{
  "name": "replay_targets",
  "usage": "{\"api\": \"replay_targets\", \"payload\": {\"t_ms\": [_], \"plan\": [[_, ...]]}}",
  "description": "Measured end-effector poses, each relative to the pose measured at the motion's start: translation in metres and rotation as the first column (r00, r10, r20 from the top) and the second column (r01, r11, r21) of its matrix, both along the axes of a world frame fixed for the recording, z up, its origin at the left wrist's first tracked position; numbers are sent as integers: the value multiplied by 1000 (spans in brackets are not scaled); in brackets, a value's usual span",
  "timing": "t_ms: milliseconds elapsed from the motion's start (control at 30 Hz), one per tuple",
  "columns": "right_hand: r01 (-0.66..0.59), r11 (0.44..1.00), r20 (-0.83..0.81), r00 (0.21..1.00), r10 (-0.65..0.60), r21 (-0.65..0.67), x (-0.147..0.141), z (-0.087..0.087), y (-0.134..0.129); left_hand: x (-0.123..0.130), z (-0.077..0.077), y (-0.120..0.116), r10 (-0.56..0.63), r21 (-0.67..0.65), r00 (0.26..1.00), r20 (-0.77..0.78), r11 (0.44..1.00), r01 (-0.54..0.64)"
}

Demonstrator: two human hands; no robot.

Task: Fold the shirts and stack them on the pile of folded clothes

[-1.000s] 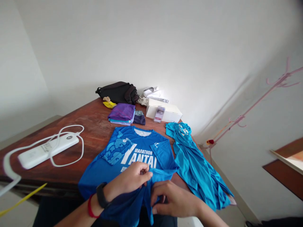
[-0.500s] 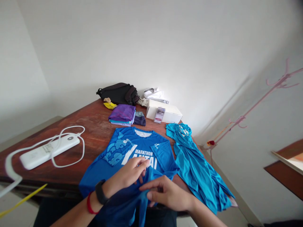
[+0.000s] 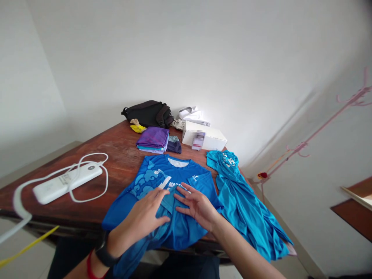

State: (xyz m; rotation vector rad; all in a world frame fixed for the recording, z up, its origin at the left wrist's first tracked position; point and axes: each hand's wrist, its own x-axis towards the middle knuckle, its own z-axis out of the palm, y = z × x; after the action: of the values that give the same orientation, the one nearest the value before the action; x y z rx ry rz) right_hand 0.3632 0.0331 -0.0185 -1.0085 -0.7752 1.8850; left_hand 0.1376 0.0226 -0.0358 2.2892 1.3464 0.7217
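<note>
— How is your grip just now?
— Released on both sides. My left hand arches over the blue shirt, thumb and fingers parted; my right hand has its fingers spread over the cloth. I can't tell how much either one presses. The shirt lies on the near part of the desk, collar away from me, creased between my hands, with some of it hanging past the near edge by my left forearm.

— What makes for good handling here?
— Light, flat palms, I'd say. One should anchor the cloth while the other strokes outward from the middle. Thin fabric like this probably slips and rucks easily, and the hanging part could drag the rest.

— And the count, nearest first?
— One blue shirt, two hands. Beyond my left hand, one white power strip with its looped cable. On the right, one teal garment. Farther on, one folded pile, at least three layers, and one dark cloth beside it. Then one white box, one yellow thing I can't identify, one white bundle and one black bag. Off to the right, one pink coat rack.
</note>
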Motion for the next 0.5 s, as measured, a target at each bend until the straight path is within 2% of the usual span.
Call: {"api": "replay_targets", "payload": {"t_ms": [67, 133, 167, 233, 300, 367, 433, 500], "plan": [[-71, 994, 112, 992, 61, 86, 0, -4, 0, 2, -11, 0, 31, 25, 999, -29, 999, -30], [-179, 950, 294, 950, 101, 255, 0, -7, 0, 3, -17, 0, 64, 14, 998, -21, 998, -64], [-245, 901, 408, 909, 86, 357, 0, -7, 0, 3, -18, 0, 81, -1, 997, -10, 997, -81], [-405, 751, 620, 784, -8, 522, 1, -6, -1, 2, -17, 2, 101, -33, 995, 12, 994, -101], [-552, 601, 744, 659, -111, 578, 2, -4, -1, 1, -14, 5, 98, -56, 995, 35, 994, -96], [-635, 513, 790, 592, -156, 577, 2, 0, 0, 0, -10, 8, 89, -80, 993, 80, 993, -82], [-650, 488, 794, 581, -176, 583, 2, 4, 1, -1, -5, 11, 90, -108, 983, 159, 991, -73], [-625, 497, 778, 600, -188, 602, 0, 10, 3, -1, 1, 12, 81, -134, 962, 259, 990, -48]]}}
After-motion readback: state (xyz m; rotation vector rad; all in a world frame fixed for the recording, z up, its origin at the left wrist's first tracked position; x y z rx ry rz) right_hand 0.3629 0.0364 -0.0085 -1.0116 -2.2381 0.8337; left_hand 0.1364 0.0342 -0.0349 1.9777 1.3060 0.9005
